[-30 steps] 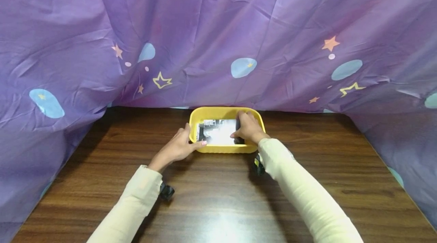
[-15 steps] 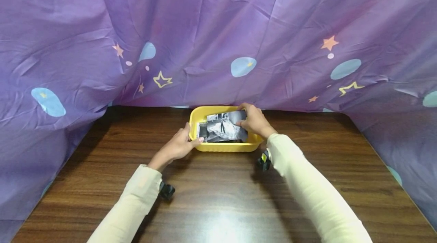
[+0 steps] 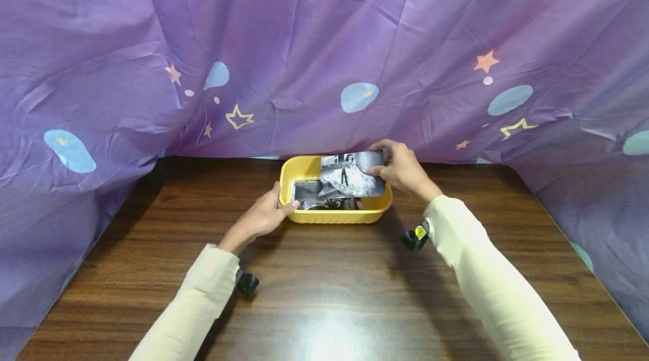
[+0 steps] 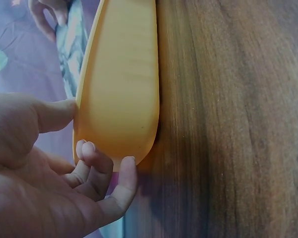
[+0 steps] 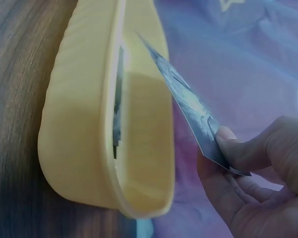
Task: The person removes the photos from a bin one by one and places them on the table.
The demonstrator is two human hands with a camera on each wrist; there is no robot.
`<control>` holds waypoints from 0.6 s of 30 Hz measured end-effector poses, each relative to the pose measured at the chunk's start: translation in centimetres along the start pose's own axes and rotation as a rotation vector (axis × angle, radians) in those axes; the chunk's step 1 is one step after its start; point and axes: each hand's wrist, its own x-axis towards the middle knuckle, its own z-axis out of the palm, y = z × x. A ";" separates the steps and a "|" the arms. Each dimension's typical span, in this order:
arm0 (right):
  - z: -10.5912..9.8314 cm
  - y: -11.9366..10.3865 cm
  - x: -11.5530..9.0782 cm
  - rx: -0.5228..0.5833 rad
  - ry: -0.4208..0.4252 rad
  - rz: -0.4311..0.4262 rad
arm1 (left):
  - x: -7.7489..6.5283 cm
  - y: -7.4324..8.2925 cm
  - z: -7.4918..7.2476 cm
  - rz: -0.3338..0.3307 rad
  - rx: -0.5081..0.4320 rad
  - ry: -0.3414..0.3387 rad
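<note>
A yellow plastic basket (image 3: pixel 336 217) stands at the far edge of the table, with black-and-white photos (image 3: pixel 306 190) lying inside it. My left hand (image 3: pixel 262 215) grips the basket's left end, thumb over the rim; in the left wrist view its fingers (image 4: pixel 124 186) curl against the outer wall. Above the basket's right half, my right hand (image 3: pixel 404 170) pinches one black-and-white photo (image 3: pixel 350 176) by its right end. That photo shows a figure in a wide pale dress. The right wrist view has the photo (image 5: pixel 186 101) tilted and apart from the basket rim.
The brown wooden table (image 3: pixel 324 276) spreads in front of the basket. Right behind it hangs a purple curtain (image 3: pixel 304 57) with stars and blue shapes. A small dark camera (image 3: pixel 247 283) sits at the left wrist, another camera (image 3: pixel 416 237) at the right.
My right hand has lifted the top photo out of the basket and moved it up and to the right, uncovering other photos beneath. The left hand has stayed on the basket's end.
</note>
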 end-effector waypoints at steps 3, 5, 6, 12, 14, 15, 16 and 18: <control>-0.8 0.0 -1.1 0.033 -0.006 0.005 | 0.0 0.0 -0.1 -0.005 0.008 -0.003; -1.2 0.0 -2.0 0.072 -0.005 0.006 | 0.1 0.1 -0.1 -0.009 0.007 -0.007; -1.4 0.0 -2.5 0.095 -0.003 0.006 | 0.1 0.1 -0.1 -0.010 0.007 -0.010; -1.2 -0.4 -5.0 0.255 -0.022 -0.013 | 0.0 0.2 -0.2 -0.010 0.008 -0.012; -0.8 -0.5 -5.8 0.302 -0.040 -0.025 | 0.1 0.2 -0.2 -0.015 0.011 -0.014; -0.6 -0.5 -6.2 0.324 -0.049 -0.031 | 0.1 0.1 -0.2 -0.017 0.011 -0.018; -0.4 -0.5 -6.6 0.348 -0.058 -0.035 | 0.1 0.1 -0.1 -0.018 0.012 -0.019; 0.1 -0.4 -7.4 0.374 -0.073 -0.046 | 0.1 0.1 -0.1 -0.023 0.010 -0.019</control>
